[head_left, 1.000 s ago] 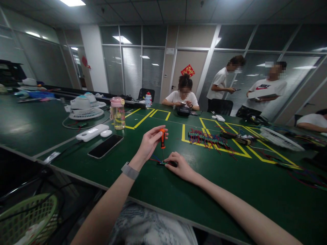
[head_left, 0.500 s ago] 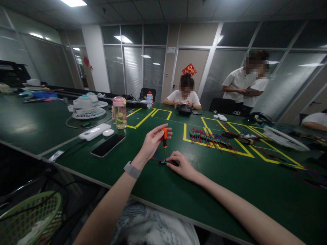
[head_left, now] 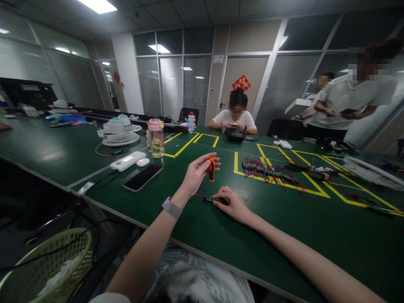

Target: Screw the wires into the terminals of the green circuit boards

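Note:
My left hand (head_left: 197,174) is closed on an orange and black screwdriver (head_left: 211,170), held upright. Its thin shaft points down, and the tip meets a small green circuit board (head_left: 209,199) lying on the green table. With fingers bent and pressed together, my right hand (head_left: 232,205) grips the board's right end; the fingers cover part of it. Red and blue wires (head_left: 202,194) run from the board's left side, partly behind my left hand. A phone (head_left: 143,177) lies to the left of my left wrist.
A row of small wired circuit boards (head_left: 271,170) lies right of centre within yellow tape. Toward the left stand a pink-lidded bottle (head_left: 156,141), a white power strip (head_left: 128,161) and white fans (head_left: 120,134). A person (head_left: 235,120) sits opposite; others stand at right.
The whole view has shifted, so the table things appear farther right. A standing person at the right has moved rightward, and another carrying a white box now shows. My hands keep their hold.

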The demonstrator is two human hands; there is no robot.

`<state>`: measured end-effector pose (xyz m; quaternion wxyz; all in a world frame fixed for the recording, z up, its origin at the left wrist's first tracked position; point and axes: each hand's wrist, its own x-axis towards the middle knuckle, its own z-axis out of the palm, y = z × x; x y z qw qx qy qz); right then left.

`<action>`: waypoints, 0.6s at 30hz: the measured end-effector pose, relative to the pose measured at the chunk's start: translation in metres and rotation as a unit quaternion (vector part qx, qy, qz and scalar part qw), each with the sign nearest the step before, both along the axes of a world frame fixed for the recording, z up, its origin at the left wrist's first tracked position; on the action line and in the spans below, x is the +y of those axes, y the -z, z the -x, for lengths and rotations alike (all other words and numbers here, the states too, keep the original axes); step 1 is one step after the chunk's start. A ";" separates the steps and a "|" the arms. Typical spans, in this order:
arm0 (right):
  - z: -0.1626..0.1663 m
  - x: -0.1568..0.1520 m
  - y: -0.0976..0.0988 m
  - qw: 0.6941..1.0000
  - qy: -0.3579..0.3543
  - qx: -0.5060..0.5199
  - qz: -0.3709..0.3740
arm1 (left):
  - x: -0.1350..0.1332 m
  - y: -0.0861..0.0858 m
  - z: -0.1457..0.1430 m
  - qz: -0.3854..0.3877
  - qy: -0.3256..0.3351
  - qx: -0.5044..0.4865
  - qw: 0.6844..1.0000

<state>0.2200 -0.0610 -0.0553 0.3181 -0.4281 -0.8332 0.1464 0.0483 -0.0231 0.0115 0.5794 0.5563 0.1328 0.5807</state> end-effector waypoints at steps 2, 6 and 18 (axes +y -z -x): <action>0.001 0.000 -0.001 1.000 0.004 -0.004 0.003 | -0.001 0.000 0.001 -0.048 -0.093 0.049 0.993; 0.001 0.000 -0.001 1.000 0.009 -0.003 0.010 | -0.005 0.000 0.000 -0.125 -0.197 0.101 0.967; 0.002 0.001 -0.002 1.000 0.005 0.008 0.016 | -0.004 -0.002 -0.003 -0.088 -0.115 0.083 0.986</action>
